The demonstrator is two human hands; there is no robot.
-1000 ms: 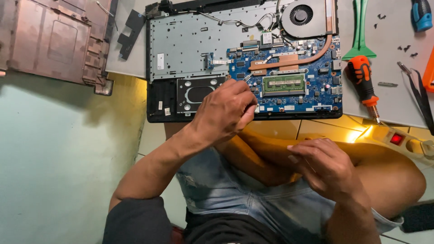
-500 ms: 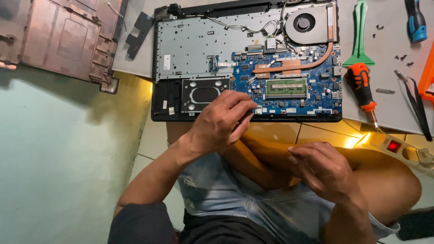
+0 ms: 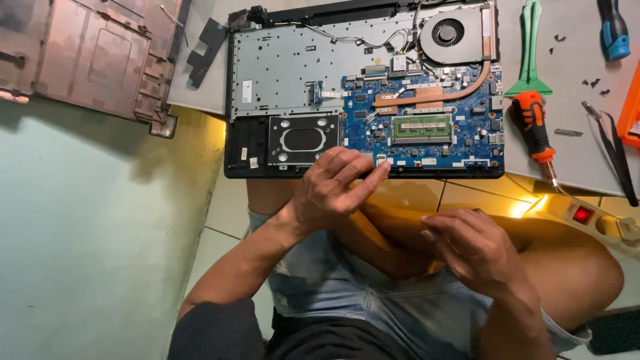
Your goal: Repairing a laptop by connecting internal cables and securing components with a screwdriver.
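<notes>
Laptop shell (image 3: 287, 73) holds blue motherboard (image 3: 427, 127), fan (image 3: 448, 32); left hand (image 3: 330, 187) touches edge.

The left hand (image 3: 330, 190) covers part of the opened laptop's (image 3: 363, 90) near edge, the removed bottom cover (image 3: 87, 57) and blue-handled screwdriver (image 3: 613, 30) run off the top edge, and the scattered dark specks (image 3: 590, 82) are perhaps screws, too small to tell.
</notes>
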